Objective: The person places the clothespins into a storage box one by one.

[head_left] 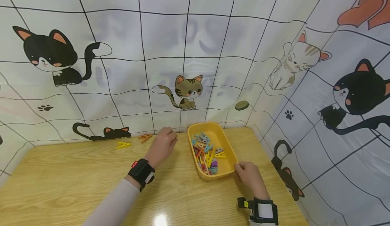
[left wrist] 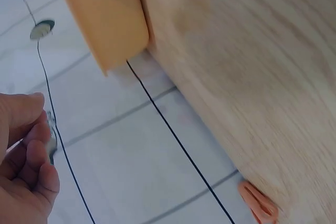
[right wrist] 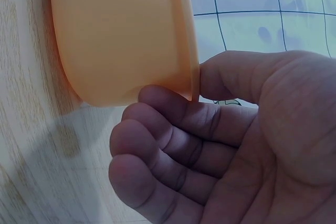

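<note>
My left hand is over the back of the table, left of a yellow plastic basket. In the left wrist view its thumb and curled fingers pinch a small grey clothespin, mostly hidden behind the fingertips. With thumb and forefinger, my right hand grips the basket's rim at its near right corner. The right wrist view shows the thumb on one side of that rim and the fingers below it. Inside the basket lie several clothespins in yellow, blue, grey, orange and purple, heaped toward the left side.
On the wooden table, near its back edge, lie a yellow clothespin and an orange clothespin, both left of my left hand. A white cat-print curtain hangs along the table's back and right edges.
</note>
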Available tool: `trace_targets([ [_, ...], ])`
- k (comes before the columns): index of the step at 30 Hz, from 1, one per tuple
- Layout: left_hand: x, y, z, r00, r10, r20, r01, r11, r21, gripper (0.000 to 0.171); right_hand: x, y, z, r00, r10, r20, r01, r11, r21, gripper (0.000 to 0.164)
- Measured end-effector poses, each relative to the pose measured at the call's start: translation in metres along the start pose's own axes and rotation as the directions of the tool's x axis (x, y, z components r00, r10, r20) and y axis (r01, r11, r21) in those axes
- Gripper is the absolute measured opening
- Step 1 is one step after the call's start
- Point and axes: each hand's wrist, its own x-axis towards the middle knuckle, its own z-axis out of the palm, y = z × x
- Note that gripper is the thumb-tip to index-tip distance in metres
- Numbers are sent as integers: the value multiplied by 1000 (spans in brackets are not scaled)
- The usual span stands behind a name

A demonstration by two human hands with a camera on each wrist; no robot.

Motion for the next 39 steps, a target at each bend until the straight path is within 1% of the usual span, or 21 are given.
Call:
trace_targets([
  [4,-1,-9,-10,997,-74,-28,73,997,-12,4,0,0,0,1000,3,1,-3,1000,-3,30],
  [8,-4,-22,-18,990,-127,-69,128,992,11,4,1,0,0,1000,-1,-2,0,1000,-4,31],
  [13,-12,-40,-22,974,-198,-109,205,977,64,6,0,0,0,1000,-5,-3,5,1000,-4,31],
  [18,-19,-54,-24,959,-252,-128,263,962,76,6,0,0,0,1000,3,-3,-3,1000,-6,31],
  [23,-24,-62,-26,947,-300,-117,310,948,76,7,-1,1,0,1000,7,-5,-7,1000,-6,30],
  [28,-29,-69,-27,936,-340,-90,347,934,87,9,-1,1,0,1000,11,-8,-11,1000,-1,30],
  [31,-32,-74,-27,933,-351,-74,358,928,100,9,-1,0,0,1000,13,-8,-13,1000,3,31],
  [36,-34,-81,-25,924,-381,-36,382,915,130,9,-1,0,0,1000,13,-8,-13,1000,6,31],
  [39,-36,-85,-23,924,-383,-12,380,911,161,10,-1,0,1,1000,12,-7,-12,1000,4,31],
])
